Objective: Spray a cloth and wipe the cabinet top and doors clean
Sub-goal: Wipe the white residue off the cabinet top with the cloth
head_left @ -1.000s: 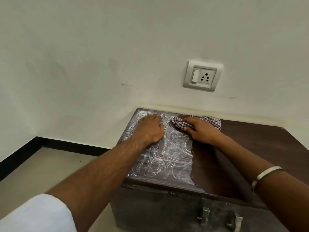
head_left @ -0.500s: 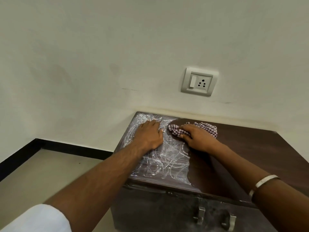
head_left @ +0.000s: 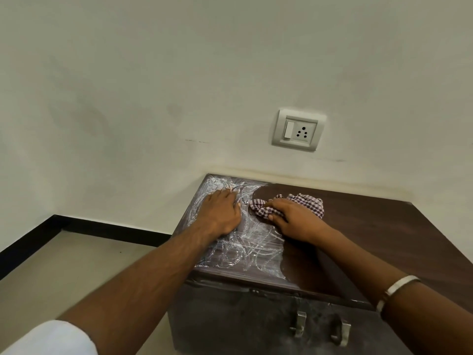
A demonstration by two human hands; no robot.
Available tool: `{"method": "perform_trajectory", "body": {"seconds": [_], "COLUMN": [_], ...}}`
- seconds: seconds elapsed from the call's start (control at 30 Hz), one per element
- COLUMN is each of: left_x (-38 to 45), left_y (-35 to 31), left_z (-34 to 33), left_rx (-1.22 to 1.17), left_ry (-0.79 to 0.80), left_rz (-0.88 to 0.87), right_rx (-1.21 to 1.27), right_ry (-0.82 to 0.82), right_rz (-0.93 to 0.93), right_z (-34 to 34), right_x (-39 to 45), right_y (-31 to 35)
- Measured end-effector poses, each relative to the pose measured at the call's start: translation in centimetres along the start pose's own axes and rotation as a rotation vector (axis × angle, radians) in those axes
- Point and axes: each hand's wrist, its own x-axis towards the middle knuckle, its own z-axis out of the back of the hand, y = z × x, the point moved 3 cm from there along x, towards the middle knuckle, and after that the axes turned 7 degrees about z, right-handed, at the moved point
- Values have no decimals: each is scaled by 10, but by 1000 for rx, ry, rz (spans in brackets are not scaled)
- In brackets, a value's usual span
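Cloth, checked and bunched, is lying mid-frame on the cabinet top, with the right hand curling its fingers over it. Left hand is pressing flat, fingers straight, on the streaky white smears beside it.

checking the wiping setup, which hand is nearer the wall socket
Right. The right hand presses the checked cloth just below the wall socket; the left hand rests further left.

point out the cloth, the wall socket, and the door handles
cloth (head_left: 308,201), head view, checked fabric behind the fingers.
wall socket (head_left: 299,129), head view, plate centre.
door handles (head_left: 299,324), head view, left handle's metal bar.
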Motion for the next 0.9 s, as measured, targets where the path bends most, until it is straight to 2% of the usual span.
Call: {"method": "perform_trajectory", "body": {"seconds": [0.13,0.37,0.6,0.8,0.9], "left_x": [-7,-15,-31,-39,-44], "left_y": [0,3,7,8,7], "left_z": [2,5,7,9,9], "left_rx": [-9,-3,11,-1,9], "left_ry": [-2,-3,26,7,9], "left_rz": [-11,3,-7,2,-8], "right_rx": [-24,19,-5,30,43], "right_ry": [-5,-13,-14,-24,7], "right_rz": [-39,111,12,128,125], "right_z": [-2,-7,1,-9,-5], "right_x": [13,-22,-10,-34,-49], "right_y": [11,30,25,47,39]}}
